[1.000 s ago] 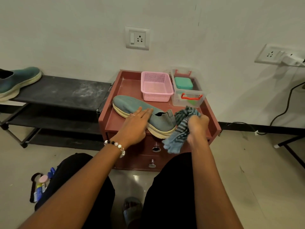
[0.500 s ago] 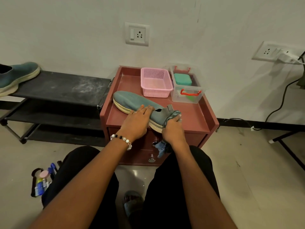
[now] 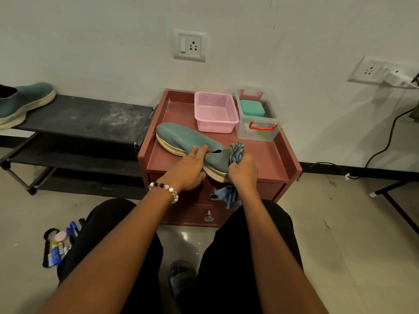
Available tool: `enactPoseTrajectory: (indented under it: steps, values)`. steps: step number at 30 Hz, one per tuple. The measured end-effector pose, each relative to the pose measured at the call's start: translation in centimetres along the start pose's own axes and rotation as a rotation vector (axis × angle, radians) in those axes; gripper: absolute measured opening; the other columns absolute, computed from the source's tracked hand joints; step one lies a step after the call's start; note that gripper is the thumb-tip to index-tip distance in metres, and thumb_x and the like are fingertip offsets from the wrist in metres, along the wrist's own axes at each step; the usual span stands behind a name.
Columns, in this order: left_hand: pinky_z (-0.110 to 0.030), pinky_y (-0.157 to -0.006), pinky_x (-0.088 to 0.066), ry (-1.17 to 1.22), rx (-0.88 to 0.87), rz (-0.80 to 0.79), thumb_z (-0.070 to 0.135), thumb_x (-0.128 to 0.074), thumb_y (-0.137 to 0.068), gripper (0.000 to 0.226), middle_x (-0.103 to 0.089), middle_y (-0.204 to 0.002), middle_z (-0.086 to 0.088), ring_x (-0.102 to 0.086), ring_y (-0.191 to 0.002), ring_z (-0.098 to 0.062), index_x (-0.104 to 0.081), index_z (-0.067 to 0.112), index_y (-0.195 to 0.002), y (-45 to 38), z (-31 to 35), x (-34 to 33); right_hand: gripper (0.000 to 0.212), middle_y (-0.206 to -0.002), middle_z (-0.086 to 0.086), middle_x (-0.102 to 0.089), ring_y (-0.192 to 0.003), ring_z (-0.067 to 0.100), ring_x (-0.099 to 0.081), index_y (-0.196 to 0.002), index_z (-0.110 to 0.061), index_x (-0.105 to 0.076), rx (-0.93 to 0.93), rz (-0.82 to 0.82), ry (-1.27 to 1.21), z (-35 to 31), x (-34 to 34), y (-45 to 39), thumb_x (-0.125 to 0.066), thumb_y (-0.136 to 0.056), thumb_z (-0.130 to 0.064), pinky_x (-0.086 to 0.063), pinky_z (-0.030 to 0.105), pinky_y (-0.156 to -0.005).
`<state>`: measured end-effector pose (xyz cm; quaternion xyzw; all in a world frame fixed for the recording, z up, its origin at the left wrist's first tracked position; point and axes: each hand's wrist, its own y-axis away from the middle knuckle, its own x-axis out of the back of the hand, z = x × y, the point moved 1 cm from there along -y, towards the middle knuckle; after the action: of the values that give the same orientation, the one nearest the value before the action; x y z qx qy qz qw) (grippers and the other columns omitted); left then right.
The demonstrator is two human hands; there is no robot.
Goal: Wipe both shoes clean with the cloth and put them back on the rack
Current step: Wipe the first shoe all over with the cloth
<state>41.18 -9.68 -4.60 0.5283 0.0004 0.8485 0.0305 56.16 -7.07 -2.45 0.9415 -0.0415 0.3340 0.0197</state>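
Note:
A grey-green knit shoe (image 3: pixel 181 139) with a cream sole lies on its side on the red cabinet top (image 3: pixel 267 155), toe to the far left. My left hand (image 3: pixel 189 168) grips it around the middle, thumb under the sole. My right hand (image 3: pixel 242 172) grips the blue striped cloth (image 3: pixel 237 151) against the shoe's heel collar; the cloth's loose end hangs below the hand. The second shoe (image 3: pixel 20 103) stands at the left end of the black rack (image 3: pixel 90 116).
A pink basket (image 3: pixel 215 113) and a clear box with red clips (image 3: pixel 257 118) stand at the back of the cabinet. Wall sockets and a cable are on the right. A pouch of small items (image 3: pixel 56 245) lies on the floor by my left knee.
My right hand moved the cloth from beside the heel onto the heel collar. My left hand went from lying flat on the shoe to gripping it.

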Motion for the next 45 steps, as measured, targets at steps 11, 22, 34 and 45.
enactPoseTrajectory:
  steps: [11, 22, 34, 45]
  values:
    - [-0.043, -0.114, -0.025, -0.007, -0.028, -0.009, 0.008, -0.061, -0.088, 0.077, -0.005, -0.16, -0.014, -0.006, -0.147, -0.032, -0.014, 0.014, -0.149, 0.3, 0.5, 0.0, 0.056, -0.12, 0.011, -0.06, -0.113, 0.029, -0.054, -0.127, -0.009, -0.053, 0.301, -0.021, -0.037, -0.8, 0.5, 1.2, -0.042, -0.076, 0.013, -0.045, 0.037, -0.097]
    - [-0.053, -0.118, -0.005, -0.237, -0.001, -0.166, 0.02, -0.065, -0.089, 0.105, 0.031, -0.155, 0.0, 0.02, -0.145, -0.022, 0.021, 0.017, -0.149, 0.8, 0.2, -0.5, 0.028, -0.098, 0.014, -0.064, -0.098, 0.029, -0.06, -0.101, -0.001, -0.062, 0.088, -0.076, -0.071, 0.0, 0.9, 0.4, -0.044, -0.08, 0.007, -0.045, 0.03, -0.07]
    - [-0.052, -0.116, -0.001, -0.218, -0.011, -0.176, 0.021, -0.064, -0.089, 0.105, 0.035, -0.153, 0.0, 0.024, -0.144, -0.021, 0.023, 0.02, -0.149, 0.8, 0.2, -0.5, 0.008, -0.091, 0.012, -0.057, -0.079, 0.026, -0.052, -0.086, -0.005, -0.054, -0.137, -0.082, -0.085, 0.7, 0.8, -0.5, -0.046, -0.087, -0.003, -0.041, 0.031, -0.062]
    - [-0.061, -0.112, 0.001, -0.026, 0.076, -0.176, 0.027, -0.049, -0.099, 0.075, 0.025, -0.157, -0.002, 0.019, -0.145, -0.026, 0.003, 0.025, -0.153, 0.8, -1.9, 2.5, 0.019, -0.087, 0.013, -0.061, -0.078, 0.028, -0.062, -0.087, 0.0, -0.056, -0.274, -0.054, -0.486, 1.4, 1.7, -1.7, -0.042, -0.077, 0.006, -0.053, 0.037, -0.064]
